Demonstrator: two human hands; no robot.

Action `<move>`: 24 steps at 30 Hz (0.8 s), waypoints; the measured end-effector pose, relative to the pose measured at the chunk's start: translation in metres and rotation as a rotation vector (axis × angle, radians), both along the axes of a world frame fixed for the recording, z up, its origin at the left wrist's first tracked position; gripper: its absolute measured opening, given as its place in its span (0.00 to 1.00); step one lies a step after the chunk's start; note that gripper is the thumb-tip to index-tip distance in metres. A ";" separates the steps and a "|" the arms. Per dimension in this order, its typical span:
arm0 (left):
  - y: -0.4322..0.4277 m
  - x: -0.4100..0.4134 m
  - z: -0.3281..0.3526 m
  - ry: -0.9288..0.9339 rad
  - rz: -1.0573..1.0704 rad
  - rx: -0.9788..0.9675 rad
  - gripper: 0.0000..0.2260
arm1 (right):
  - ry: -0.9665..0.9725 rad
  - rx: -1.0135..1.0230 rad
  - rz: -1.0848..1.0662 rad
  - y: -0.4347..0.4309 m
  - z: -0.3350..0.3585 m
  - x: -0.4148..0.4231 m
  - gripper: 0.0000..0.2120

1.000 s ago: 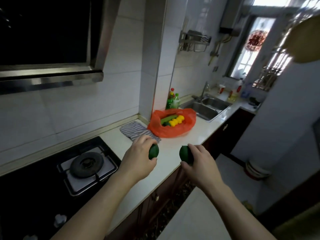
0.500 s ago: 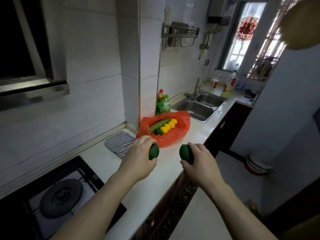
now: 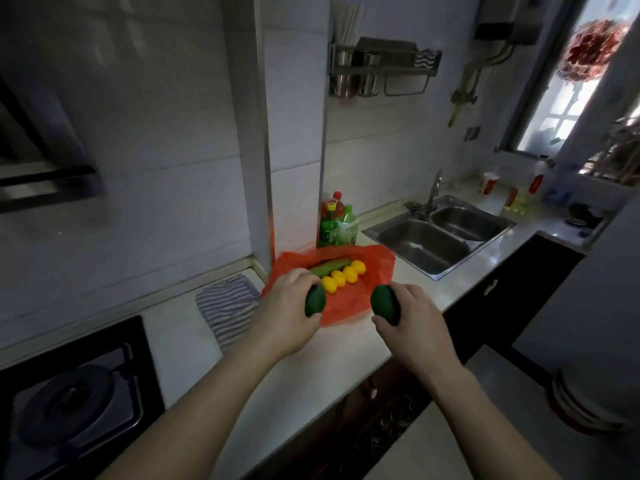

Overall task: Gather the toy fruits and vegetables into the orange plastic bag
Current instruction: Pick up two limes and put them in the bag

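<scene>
An orange plastic bag (image 3: pixel 375 268) lies open on the white counter by the tiled pillar. Inside it lie several yellow toy fruits (image 3: pixel 343 276) in a row and a long green toy vegetable (image 3: pixel 329 265). My left hand (image 3: pixel 287 313) grips a dark green toy fruit (image 3: pixel 315 300) just over the bag's near left edge. My right hand (image 3: pixel 412 323) grips a second dark green toy fruit (image 3: pixel 385 303) at the bag's near right edge. Both fruits are held above the counter.
A striped cloth (image 3: pixel 227 306) lies left of the bag. Green drink bottles (image 3: pixel 337 226) stand behind it. A double steel sink (image 3: pixel 440 233) is to the right, a gas hob (image 3: pixel 72 407) at lower left. The counter edge (image 3: pixel 346 386) runs under my forearms.
Both hands, each still holding its green fruit, have come closer to the orange bag and now reach its near edge. The view has shifted right, away from the hob.
</scene>
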State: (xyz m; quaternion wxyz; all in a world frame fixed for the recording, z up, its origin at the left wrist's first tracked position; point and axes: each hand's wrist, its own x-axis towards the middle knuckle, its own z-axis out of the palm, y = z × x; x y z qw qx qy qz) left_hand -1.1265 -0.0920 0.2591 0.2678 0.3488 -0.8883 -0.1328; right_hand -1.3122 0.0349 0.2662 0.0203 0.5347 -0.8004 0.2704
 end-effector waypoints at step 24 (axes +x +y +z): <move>-0.143 -0.082 -0.026 0.110 0.134 0.104 0.21 | 0.079 0.102 0.138 -0.168 -0.008 -0.089 0.32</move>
